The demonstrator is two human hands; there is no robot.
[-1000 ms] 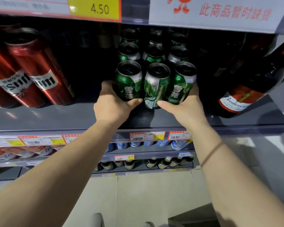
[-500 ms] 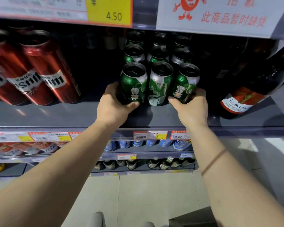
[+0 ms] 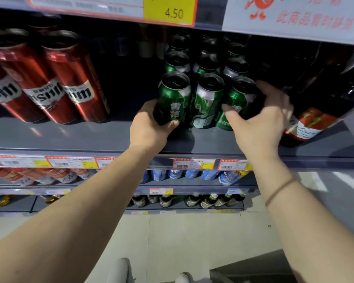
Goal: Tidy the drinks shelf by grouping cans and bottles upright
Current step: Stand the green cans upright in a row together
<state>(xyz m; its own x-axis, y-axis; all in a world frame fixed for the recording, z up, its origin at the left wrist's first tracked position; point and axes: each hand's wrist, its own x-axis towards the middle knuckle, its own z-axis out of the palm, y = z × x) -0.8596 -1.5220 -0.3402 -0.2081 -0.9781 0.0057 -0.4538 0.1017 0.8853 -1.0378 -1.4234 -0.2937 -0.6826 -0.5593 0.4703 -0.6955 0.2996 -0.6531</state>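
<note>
Left hand (image 3: 149,127): curled round the lower part of the left front green can (image 3: 175,97), thumb across its front, fingers behind it
Right hand (image 3: 260,121): fingers spread and bent round the right front green can (image 3: 236,103), thumb on its label, fingertips at its far side near the rim; slightly blurred
Middle front green can (image 3: 206,101): upright between the two held cans, touching or almost touching both
Green cans behind (image 3: 206,66): further rows in three columns, upright, running back into the dark
Shelf (image 3: 70,137): grey, carries all the cans; the green group stands near the middle, back from the front edge
Red cans (image 3: 55,78): tall, upright, grouped well apart to the left
Brown bottle (image 3: 323,107): red and white label, just right of the right hand
Price tags (image 3: 194,164): along the shelf's front rail
</note>
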